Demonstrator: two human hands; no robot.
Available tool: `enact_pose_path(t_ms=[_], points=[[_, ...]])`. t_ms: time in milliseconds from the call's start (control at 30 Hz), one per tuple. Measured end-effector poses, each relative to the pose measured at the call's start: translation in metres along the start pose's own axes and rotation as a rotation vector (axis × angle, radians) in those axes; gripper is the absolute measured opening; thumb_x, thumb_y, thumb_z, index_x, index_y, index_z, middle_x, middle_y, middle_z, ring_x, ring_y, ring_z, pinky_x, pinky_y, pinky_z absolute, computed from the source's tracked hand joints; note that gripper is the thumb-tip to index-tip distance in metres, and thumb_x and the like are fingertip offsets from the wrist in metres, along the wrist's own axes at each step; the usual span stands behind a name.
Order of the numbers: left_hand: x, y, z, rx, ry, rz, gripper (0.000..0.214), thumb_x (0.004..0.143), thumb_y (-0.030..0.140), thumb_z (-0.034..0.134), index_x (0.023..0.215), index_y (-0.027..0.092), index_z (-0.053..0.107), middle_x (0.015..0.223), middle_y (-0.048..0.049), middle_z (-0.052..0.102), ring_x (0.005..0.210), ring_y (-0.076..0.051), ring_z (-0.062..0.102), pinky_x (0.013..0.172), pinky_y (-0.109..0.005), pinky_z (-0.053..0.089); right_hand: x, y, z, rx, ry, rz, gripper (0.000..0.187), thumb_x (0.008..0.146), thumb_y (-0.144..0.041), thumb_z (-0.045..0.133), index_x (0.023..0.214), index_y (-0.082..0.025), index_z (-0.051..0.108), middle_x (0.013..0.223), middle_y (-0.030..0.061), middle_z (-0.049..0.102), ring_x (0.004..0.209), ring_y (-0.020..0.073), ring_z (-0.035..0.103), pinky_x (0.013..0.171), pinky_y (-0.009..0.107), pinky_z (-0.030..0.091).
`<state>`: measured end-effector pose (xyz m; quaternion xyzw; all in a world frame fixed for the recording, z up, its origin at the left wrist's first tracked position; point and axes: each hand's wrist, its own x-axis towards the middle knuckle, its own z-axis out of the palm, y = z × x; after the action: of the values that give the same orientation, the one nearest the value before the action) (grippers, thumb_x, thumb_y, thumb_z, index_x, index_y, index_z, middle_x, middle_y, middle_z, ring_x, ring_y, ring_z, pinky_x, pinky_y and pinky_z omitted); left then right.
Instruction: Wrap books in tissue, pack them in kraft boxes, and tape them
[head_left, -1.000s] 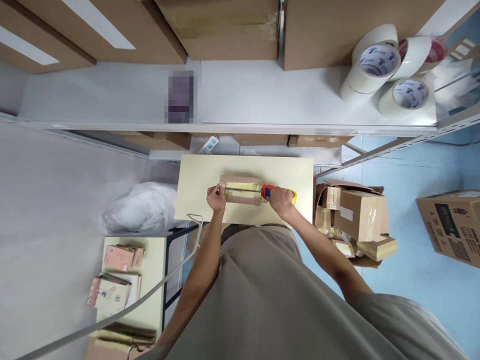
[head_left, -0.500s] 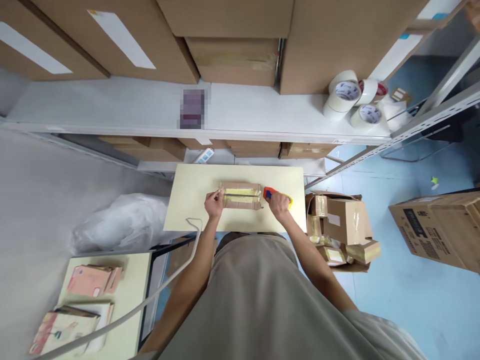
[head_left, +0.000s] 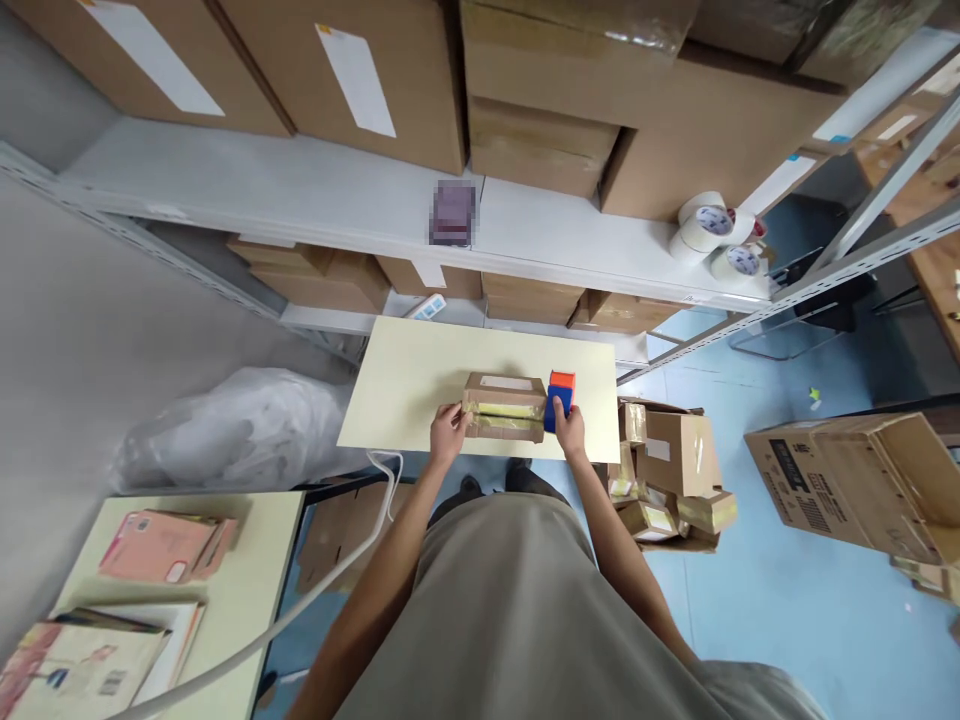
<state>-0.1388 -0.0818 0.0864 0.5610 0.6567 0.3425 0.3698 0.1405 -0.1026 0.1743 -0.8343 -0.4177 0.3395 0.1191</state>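
Observation:
A small cardboard box [head_left: 504, 432] sits on the pale yellow tabletop [head_left: 420, 350]. Clear tape with a yellowish sheen runs along its seam, and a white label shows on its far face. My left hand [head_left: 448, 434] is closed at the box's left end, thumb and fingers pinching there. An orange and blue tape dispenser [head_left: 559, 395] stands against the right end of the box. My right hand [head_left: 571, 432] is wrapped round it from the near side, thumb on the blue part.
Rolls of tape [head_left: 705, 232] stand on the shelf [head_left: 555, 225] beyond the table, with large cartons behind. An open carton of small boxes [head_left: 679, 465] is on the floor at right. A white cable [head_left: 330, 570] passes at left, near stacked booklets [head_left: 161, 545].
The box has tipped, so its labelled far face now shows. The dispenser has turned upright against the box's right end. My view has shifted, and the shelf appears tilted.

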Motion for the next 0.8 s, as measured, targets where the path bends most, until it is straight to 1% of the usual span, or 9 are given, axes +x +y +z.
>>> enact_pose_path(t_ms=[167, 233, 300, 367, 467, 567, 633, 700, 800], points=[[-0.056, -0.029, -0.003, -0.026, -0.026, -0.091, 0.014, 0.088, 0.025, 0.075, 0.101, 0.024, 0.077, 0.105, -0.0075, 0.078, 0.099, -0.025, 0.078, 0.097, -0.042, 0.066, -0.048, 0.040, 0.030, 0.094, 0.026, 0.085, 0.062, 0.118, -0.054, 0.023, 0.121, -0.010, 0.065, 0.123, 0.0262, 0.080, 0.110, 0.0285, 0.078, 0.087, 0.028, 0.056], [-0.071, -0.039, -0.001, -0.001, -0.030, -0.135, 0.015, 0.084, 0.021, 0.076, 0.099, 0.023, 0.076, 0.104, -0.0078, 0.079, 0.098, -0.026, 0.078, 0.095, -0.042, 0.065, -0.062, 0.050, 0.044, 0.079, 0.037, 0.110, 0.059, 0.118, -0.054, 0.024, 0.122, -0.011, 0.065, 0.123, 0.0260, 0.080, 0.110, 0.0288, 0.079, 0.088, 0.028, 0.056], [-0.077, -0.046, 0.000, 0.056, -0.036, -0.143, 0.016, 0.081, 0.019, 0.076, 0.097, 0.023, 0.076, 0.105, -0.0089, 0.079, 0.100, -0.028, 0.077, 0.095, -0.042, 0.064, -0.072, 0.056, 0.057, 0.029, 0.041, 0.131, 0.056, 0.118, -0.053, 0.026, 0.123, -0.012, 0.064, 0.123, 0.0250, 0.080, 0.111, 0.0294, 0.079, 0.086, 0.029, 0.057], [-0.073, -0.050, 0.001, 0.120, -0.039, -0.136, 0.014, 0.080, 0.018, 0.076, 0.093, 0.022, 0.076, 0.105, -0.0102, 0.078, 0.099, -0.029, 0.076, 0.095, -0.043, 0.062, -0.075, 0.057, 0.066, -0.039, 0.047, 0.139, 0.054, 0.118, -0.052, 0.027, 0.124, -0.013, 0.064, 0.123, 0.0240, 0.080, 0.112, 0.0293, 0.079, 0.084, 0.028, 0.057], [-0.052, -0.048, 0.001, 0.148, -0.053, -0.139, 0.012, 0.080, 0.018, 0.075, 0.091, 0.022, 0.078, 0.102, -0.0100, 0.077, 0.089, -0.027, 0.075, 0.092, -0.041, 0.061, -0.067, 0.049, 0.071, -0.101, 0.057, 0.115, 0.052, 0.118, -0.048, 0.026, 0.124, -0.013, 0.063, 0.123, 0.0238, 0.080, 0.112, 0.0277, 0.078, 0.083, 0.027, 0.057], [-0.025, -0.038, 0.001, 0.111, -0.076, -0.141, 0.012, 0.081, 0.017, 0.074, 0.091, 0.021, 0.077, 0.100, -0.0092, 0.077, 0.085, -0.024, 0.075, 0.088, -0.037, 0.061, -0.049, 0.033, 0.064, -0.105, 0.071, 0.082, 0.051, 0.118, -0.047, 0.025, 0.121, -0.012, 0.063, 0.121, 0.0239, 0.080, 0.109, 0.0266, 0.078, 0.082, 0.027, 0.057], [-0.012, -0.032, 0.000, 0.092, -0.077, -0.142, 0.016, 0.082, 0.016, 0.074, 0.097, 0.020, 0.077, 0.101, -0.0094, 0.079, 0.086, -0.023, 0.076, 0.088, -0.035, 0.061, -0.036, 0.024, 0.057, -0.099, 0.081, 0.060, 0.052, 0.118, -0.049, 0.026, 0.120, -0.013, 0.062, 0.120, 0.0244, 0.080, 0.108, 0.0264, 0.078, 0.081, 0.026, 0.056], [-0.007, -0.028, -0.003, 0.076, -0.076, -0.151, 0.024, 0.083, 0.016, 0.074, 0.107, 0.019, 0.076, 0.103, -0.0095, 0.080, 0.087, -0.023, 0.077, 0.087, -0.035, 0.062, -0.027, 0.020, 0.049, -0.100, 0.086, 0.036, 0.052, 0.117, -0.053, 0.027, 0.120, -0.014, 0.061, 0.120, 0.0248, 0.079, 0.108, 0.0273, 0.078, 0.081, 0.027, 0.056], [-0.017, -0.025, -0.009, 0.034, -0.011, -0.137, 0.035, 0.086, 0.015, 0.072, 0.121, 0.018, 0.073, 0.111, -0.0113, 0.081, 0.097, -0.024, 0.078, 0.090, -0.036, 0.065, -0.021, 0.029, 0.038, -0.058, 0.126, -0.031, 0.054, 0.115, -0.063, 0.030, 0.122, -0.018, 0.058, 0.114, 0.0216, 0.080, 0.101, 0.0302, 0.078, 0.079, 0.032, 0.056]])
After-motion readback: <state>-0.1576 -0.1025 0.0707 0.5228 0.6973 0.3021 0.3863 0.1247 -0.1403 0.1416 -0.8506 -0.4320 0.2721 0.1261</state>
